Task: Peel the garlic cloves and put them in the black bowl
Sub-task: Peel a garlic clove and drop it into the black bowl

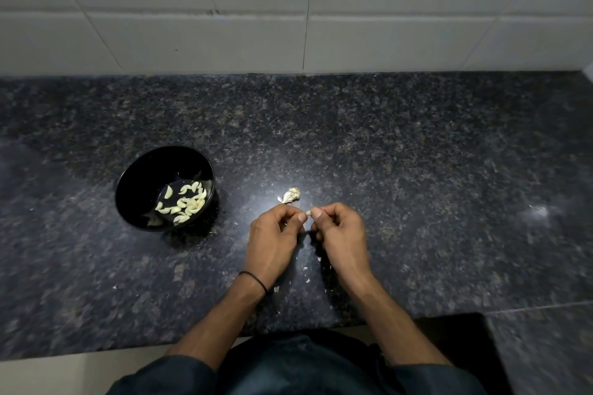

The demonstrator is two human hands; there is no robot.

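I see left hand (pixel 272 239) and right hand (pixel 341 234) pinching 1 garlic clove (pixel 308 212) between fingertips, peel partly on. Black bowl (pixel 134 183) left of grip holds many peeled cloves (pixel 184 204). Spent garlic stem (pixel 291 196) just beyond grip; I judge task nearly done.

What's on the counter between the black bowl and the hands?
Head view: mostly bare counter between black bowl and left hand, only tiny skin flecks.

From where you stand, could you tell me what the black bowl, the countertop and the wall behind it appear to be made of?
The black bowl looks like glossy plastic or glazed ceramic; its sheen fits either. The countertop seems polished dark granite: speckled grain, with light reflecting off it. The wall appears to be pale glazed ceramic tile, with visible grout lines and some staining.
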